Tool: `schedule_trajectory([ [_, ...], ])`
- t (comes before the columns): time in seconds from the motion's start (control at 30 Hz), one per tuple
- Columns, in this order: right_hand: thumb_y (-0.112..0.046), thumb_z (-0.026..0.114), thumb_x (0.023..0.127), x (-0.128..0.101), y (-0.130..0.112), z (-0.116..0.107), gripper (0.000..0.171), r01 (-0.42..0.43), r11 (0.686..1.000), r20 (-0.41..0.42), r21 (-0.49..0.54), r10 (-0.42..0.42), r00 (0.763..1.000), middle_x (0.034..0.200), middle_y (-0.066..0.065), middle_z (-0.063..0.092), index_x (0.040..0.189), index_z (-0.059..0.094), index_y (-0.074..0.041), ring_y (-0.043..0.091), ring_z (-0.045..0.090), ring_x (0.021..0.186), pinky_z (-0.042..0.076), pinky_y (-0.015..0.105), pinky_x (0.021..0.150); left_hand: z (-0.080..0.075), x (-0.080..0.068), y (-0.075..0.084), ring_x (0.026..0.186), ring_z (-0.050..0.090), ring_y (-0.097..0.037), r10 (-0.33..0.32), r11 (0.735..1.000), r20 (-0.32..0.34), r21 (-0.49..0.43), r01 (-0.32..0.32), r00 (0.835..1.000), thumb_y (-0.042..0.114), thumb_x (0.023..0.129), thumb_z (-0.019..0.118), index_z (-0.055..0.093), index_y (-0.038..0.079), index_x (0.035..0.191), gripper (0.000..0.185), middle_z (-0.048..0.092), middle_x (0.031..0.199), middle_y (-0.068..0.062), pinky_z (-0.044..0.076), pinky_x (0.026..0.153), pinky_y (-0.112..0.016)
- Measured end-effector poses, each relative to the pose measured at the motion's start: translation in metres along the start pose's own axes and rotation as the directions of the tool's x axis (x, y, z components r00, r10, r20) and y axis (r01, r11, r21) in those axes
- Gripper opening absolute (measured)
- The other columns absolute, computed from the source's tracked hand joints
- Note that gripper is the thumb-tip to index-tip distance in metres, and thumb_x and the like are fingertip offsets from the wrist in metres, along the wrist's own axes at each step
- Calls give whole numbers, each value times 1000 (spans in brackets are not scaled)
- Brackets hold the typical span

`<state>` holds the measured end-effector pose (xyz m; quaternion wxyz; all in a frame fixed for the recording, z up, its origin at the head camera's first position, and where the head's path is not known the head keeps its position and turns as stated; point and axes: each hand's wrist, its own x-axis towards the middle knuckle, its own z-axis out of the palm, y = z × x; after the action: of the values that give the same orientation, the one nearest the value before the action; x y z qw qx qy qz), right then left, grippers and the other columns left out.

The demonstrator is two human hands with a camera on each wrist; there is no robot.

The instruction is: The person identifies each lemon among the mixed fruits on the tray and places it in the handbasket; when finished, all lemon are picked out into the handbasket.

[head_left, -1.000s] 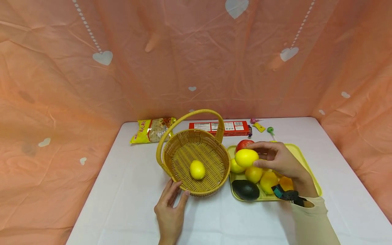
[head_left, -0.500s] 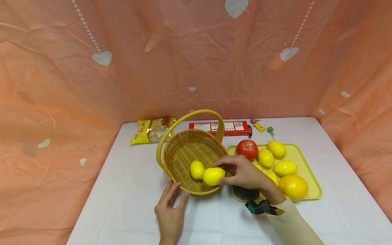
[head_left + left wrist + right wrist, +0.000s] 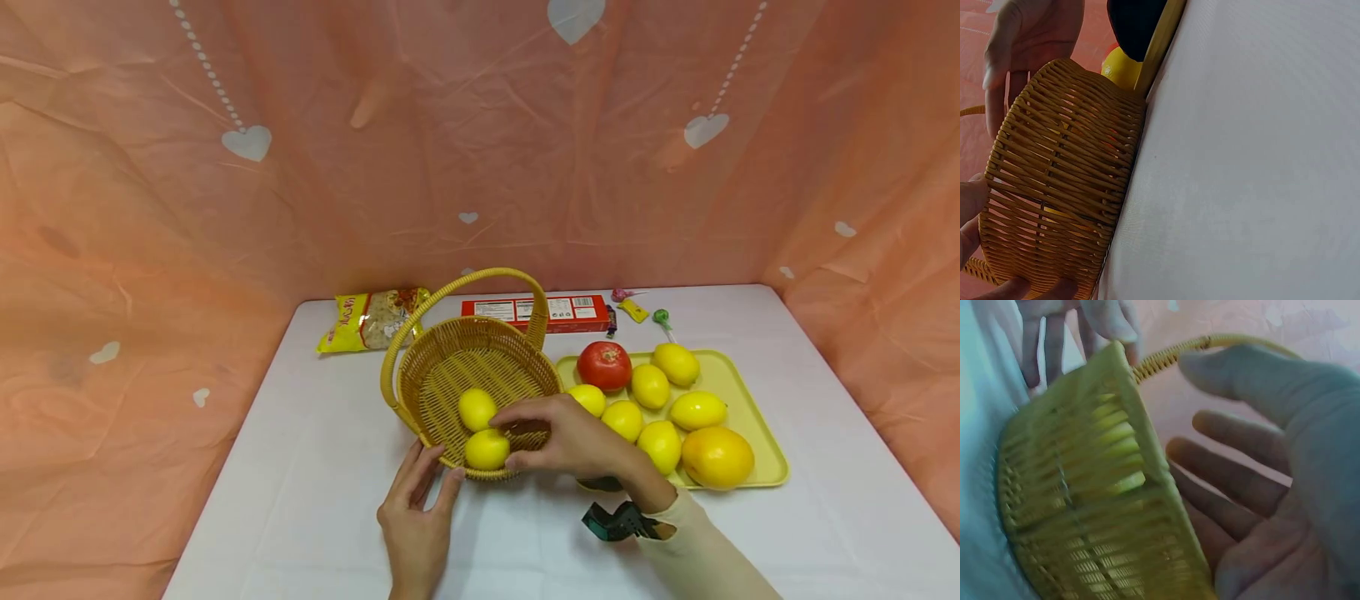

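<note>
Two lemons lie in the yellow wicker basket (image 3: 551,367): one lemon (image 3: 477,409) toward the middle, the other lemon (image 3: 487,450) against the near wall. My left hand (image 3: 418,521) holds the basket's near-left rim with thumb and fingers. Over the near-right rim, my right hand (image 3: 566,437) reaches in, fingertips beside the nearer lemon. In the right wrist view, that hand's fingers (image 3: 1229,469) are spread apart with nothing between them. Through the weave, yellow fruit (image 3: 1116,447) shows.
Right of the basket, a yellow tray (image 3: 761,446) bears a pomegranate (image 3: 604,366), several lemons, a large orange-yellow fruit (image 3: 717,458) and a mostly hidden avocado (image 3: 1137,25). Behind are a food packet (image 3: 371,319), a red box (image 3: 592,313), a yellow sweet (image 3: 633,311) and lollipops (image 3: 661,317).
My right hand has carried a lemon leftward from over the tray into the basket and let it go beside the first lemon. The left hand has stayed at the rim.
</note>
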<state>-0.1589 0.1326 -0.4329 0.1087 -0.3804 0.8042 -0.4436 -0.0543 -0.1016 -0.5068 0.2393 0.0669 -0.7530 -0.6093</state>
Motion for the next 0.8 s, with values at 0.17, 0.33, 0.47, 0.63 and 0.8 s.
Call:
schedule_trajectory([
  [0.17, -18, 86, 98, -12, 11, -26, 44, -33, 987, 7, 159, 33, 999, 137, 14, 77, 138, 74, -5, 35, 74, 123, 63, 49, 109, 1, -1, 1, 130, 69, -35, -1, 1000, -8, -11, 0, 1000, 5, 89, 91, 78, -4, 126, 40, 62, 153, -25, 59, 106, -27],
  [0.33, -3, 80, 99, -39, 30, -68, 43, -44, 965, -68, 258, 64, 996, 139, 20, 74, 141, 72, -3, 33, 73, 127, 63, 43, 111, 1, -2, 1, 131, 68, -36, -3, 1000, -6, -13, 3, 1000, 5, 89, 91, 78, -4, 126, 40, 62, 153, -25, 58, 106, -27],
  [0.47, 10, 72, 98, -67, 49, -98, 43, -35, 953, -123, 300, 75, 990, 139, 19, 75, 141, 69, 4, 23, 75, 125, 63, 31, 108, 0, -2, -1, 131, 69, -36, 3, 1000, -11, -12, -4, 1000, 4, 90, 91, 78, -2, 126, 39, 62, 153, -25, 59, 106, -27],
  [0.63, 16, 65, 100, -103, 66, -129, 40, -18, 951, -192, 309, 80, 978, 138, 6, 78, 140, 65, 14, 13, 74, 126, 62, 24, 107, 0, 0, -1, 130, 70, -35, 1, 1000, -18, -10, -1, 1000, 2, 89, 90, 78, -2, 126, 38, 63, 153, -24, 59, 106, -25],
  [0.8, 19, 60, 101, -139, 80, -149, 37, -46, 948, -253, 314, 130, 959, 135, -2, 79, 138, 64, 16, 9, 74, 125, 62, 21, 104, 1, 1, 0, 130, 70, -30, -7, 1000, -13, -2, 7, 1000, 2, 89, 90, 78, -2, 126, 39, 63, 153, -22, 59, 106, -27],
])
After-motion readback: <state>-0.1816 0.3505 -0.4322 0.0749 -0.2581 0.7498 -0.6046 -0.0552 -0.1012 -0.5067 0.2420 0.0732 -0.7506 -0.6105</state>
